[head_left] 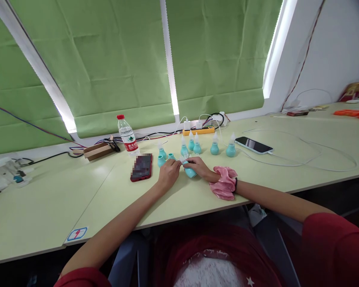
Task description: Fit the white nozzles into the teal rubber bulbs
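At the centre of the frame, a turquoise bulb (190, 172) lies tilted just above the worktop (44, 207) or against it – which of the two I cannot tell. Its long axis slants, the rounded base toward the lower right and the narrow neck toward the upper left, so the neck end faces the left hand (169, 173) and the body sits under the right hand (199, 166). The right hand is the nearer: its grip pinches the bulb around the neck, fingers coming from the right. The left grip is drawn together just left of the neck, the fingertips close to the clear piece there; whether they pinch it, I cannot tell.

Just above the left hand stand two open-necked bulbs (161, 161) with no clear tip. Beyond the hands, toward the middle and right of the frame, are tipped bulbs (214, 148), upright with their clear ends up. Left of the left hand lies a red-cased phone (141, 167) – a bottle (128, 137) stands above it – and a white phone (254, 145) lies right of centre, with a cable plugged in.
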Tool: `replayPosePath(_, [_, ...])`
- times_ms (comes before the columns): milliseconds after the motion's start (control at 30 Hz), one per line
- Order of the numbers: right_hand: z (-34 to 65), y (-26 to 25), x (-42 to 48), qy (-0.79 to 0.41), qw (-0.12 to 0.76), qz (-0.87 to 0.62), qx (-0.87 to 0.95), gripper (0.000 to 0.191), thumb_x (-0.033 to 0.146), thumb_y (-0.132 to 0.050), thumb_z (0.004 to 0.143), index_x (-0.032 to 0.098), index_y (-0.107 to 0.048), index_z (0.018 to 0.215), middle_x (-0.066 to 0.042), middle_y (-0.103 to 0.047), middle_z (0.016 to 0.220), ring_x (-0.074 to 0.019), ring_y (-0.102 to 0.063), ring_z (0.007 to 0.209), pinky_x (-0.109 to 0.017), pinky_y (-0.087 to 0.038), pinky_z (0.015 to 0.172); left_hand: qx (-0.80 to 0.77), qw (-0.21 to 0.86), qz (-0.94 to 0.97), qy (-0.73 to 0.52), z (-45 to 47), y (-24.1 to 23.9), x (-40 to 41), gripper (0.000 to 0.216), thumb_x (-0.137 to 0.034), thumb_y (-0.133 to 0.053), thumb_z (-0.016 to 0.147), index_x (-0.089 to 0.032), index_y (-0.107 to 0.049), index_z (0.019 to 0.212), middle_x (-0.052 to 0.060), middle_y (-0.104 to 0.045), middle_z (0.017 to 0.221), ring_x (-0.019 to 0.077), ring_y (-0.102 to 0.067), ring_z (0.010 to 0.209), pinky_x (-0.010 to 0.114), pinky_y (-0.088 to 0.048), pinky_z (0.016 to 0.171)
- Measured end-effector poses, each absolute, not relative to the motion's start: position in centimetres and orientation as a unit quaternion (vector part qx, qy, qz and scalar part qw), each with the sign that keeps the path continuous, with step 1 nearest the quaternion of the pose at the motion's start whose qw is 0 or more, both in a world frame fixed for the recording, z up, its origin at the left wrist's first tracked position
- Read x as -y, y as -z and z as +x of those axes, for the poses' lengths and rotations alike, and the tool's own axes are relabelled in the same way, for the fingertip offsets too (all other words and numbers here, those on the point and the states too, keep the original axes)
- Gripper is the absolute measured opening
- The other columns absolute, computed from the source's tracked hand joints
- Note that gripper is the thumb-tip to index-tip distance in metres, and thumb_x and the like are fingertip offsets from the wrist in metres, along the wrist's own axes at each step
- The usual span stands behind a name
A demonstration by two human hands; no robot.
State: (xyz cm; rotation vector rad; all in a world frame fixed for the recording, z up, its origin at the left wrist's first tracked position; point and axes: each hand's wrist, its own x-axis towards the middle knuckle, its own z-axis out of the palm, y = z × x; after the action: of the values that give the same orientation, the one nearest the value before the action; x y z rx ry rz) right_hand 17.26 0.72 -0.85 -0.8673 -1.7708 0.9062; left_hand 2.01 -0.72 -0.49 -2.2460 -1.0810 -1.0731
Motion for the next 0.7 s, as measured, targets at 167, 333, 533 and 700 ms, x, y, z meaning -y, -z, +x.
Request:
replayPosePath(167, [17.4, 0.7, -0.6, -0.381, 0.461, -0.344, 0.724, 0.014, 0.026, -0.052, 0.064, 0.013, -0.053, 0.058, 0.003, -0.043, 0.056, -0.0091, -0.038, 0.057, -0.021, -0.030, 0.056, 0.367, 0.097, -0.817, 0.434, 1.7, -0.1, 0.8, 0.016, -0.017, -0.046, 0.077, -0.014, -0.061, 0.073, 0.004, -0.059, 0.064, 0.0106, -0.052, 0.057, 0.021, -0.039, 0.052])
replayPosePath(333, [17.5, 0.4, 0.0, -0.373, 0.460, -0.334, 0.733, 0.013, 0.024, -0.051, 0.063, 0.013, -0.053, 0.058, 0.003, -0.042, 0.056, -0.0087, -0.036, 0.056, -0.021, -0.028, 0.053, 0.364, 0.075, -0.818, 0.438, 1.8, -0.4, 1.3, 0.014, -0.018, -0.046, 0.074, -0.013, -0.059, 0.069, 0.003, -0.055, 0.058, 0.0100, -0.048, 0.052, 0.022, -0.038, 0.050])
replayPosePath(533, [17.2, -0.3, -0.1, -0.412, 0.482, -0.344, 0.692, 0.013, 0.026, -0.052, 0.059, 0.014, -0.053, 0.055, 0.003, -0.045, 0.054, -0.0092, -0.040, 0.056, -0.021, -0.031, 0.053, 0.413, -0.170, -0.756, 0.478, 1.9, -1.8, 1.4, 0.011, -0.022, -0.053, 0.065, -0.013, -0.057, 0.061, 0.000, -0.053, 0.054, 0.0077, -0.046, 0.048, 0.021, -0.039, 0.048])
replayPosePath(700, [17.8, -1.2, -0.4, -0.629, 0.395, -0.313, 0.592, 0.017, 0.029, -0.049, 0.061, 0.013, -0.054, 0.060, -0.001, -0.050, 0.055, -0.0097, -0.042, 0.053, -0.021, -0.033, 0.047, 0.359, -0.532, -0.610, 0.465, 1.4, -2.3, 0.3, 0.015, -0.025, -0.058, 0.061, -0.011, -0.052, 0.056, -0.002, -0.046, 0.049, 0.0049, -0.041, 0.044, 0.019, -0.035, 0.043])
